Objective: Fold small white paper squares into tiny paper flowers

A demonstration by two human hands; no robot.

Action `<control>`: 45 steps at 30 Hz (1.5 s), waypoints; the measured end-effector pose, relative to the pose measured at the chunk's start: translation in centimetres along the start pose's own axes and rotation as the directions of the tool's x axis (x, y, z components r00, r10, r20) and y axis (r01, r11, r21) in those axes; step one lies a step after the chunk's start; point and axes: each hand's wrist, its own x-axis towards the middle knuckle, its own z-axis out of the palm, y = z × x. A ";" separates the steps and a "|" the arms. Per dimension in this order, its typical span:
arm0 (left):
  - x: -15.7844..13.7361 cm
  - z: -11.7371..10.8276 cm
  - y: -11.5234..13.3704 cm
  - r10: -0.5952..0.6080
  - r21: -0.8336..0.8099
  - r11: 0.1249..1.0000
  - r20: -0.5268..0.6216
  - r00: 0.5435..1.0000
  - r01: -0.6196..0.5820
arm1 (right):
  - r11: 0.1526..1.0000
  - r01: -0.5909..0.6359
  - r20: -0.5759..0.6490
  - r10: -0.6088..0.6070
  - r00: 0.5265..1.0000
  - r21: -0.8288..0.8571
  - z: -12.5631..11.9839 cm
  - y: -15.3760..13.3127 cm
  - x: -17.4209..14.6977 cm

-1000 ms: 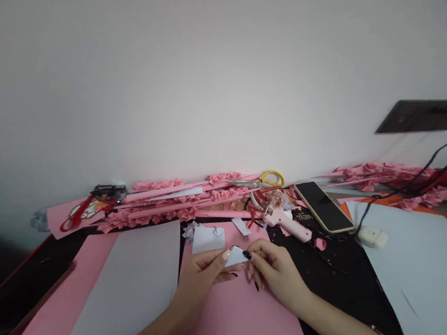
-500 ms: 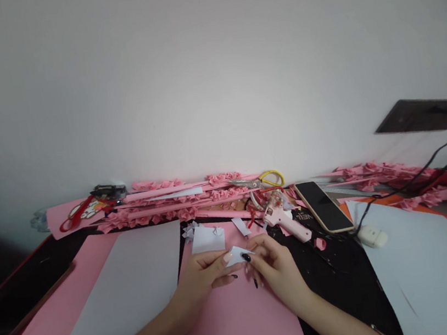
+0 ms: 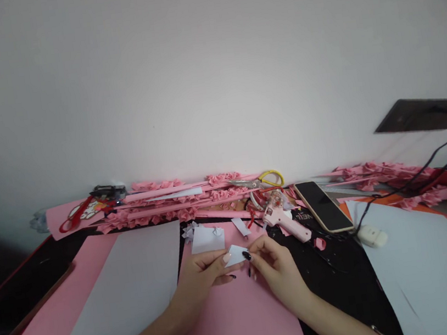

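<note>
Between my two hands is a small folded piece of white paper (image 3: 236, 255), held above a pink sheet (image 3: 237, 321). My left hand (image 3: 205, 272) pinches its left side between thumb and fingers. The thumb and index finger of my right hand (image 3: 273, 266) grip its right corner. Just beyond the hands lie a white paper square (image 3: 207, 238) and a narrow white paper strip (image 3: 240, 226). A small white folded paper flower (image 3: 190, 231) sits at the square's left.
Pink paper flower stems (image 3: 162, 206) line the wall, with yellow-handled scissors (image 3: 270, 178) on them. A pink glue gun (image 3: 287, 222), a phone (image 3: 324, 207) and a white case (image 3: 372, 236) lie at right. White sheets (image 3: 139, 279) flank my arms; black cables (image 3: 423, 167) run at right.
The right fingers have shifted slightly on the folded paper, and its top edge looks flatter. Both hands stay in nearly the same place.
</note>
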 end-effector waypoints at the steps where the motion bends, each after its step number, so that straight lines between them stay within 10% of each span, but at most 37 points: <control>1: 0.0 0.0 0.1 0.003 0.011 1.000 -0.004 1.000 -0.003 | 1.000 -0.002 0.000 0.002 1.000 0.015 0.0 0.0 0.0; 13: -0.2 0.1 0.0 0.041 0.089 0.995 0.037 0.998 -0.044 | 0.950 -0.117 0.022 0.116 0.993 0.290 0.3 -0.1 0.2; 32: -0.1 0.5 -0.5 0.071 0.233 0.969 0.042 0.997 -0.079 | 0.994 -0.106 0.070 0.105 0.992 0.015 0.2 -0.3 0.2; 45: -0.5 0.7 -0.6 0.113 0.397 0.905 0.119 0.986 -0.151 | 0.966 0.133 0.240 -0.078 0.968 -0.223 -0.1 -0.7 -0.2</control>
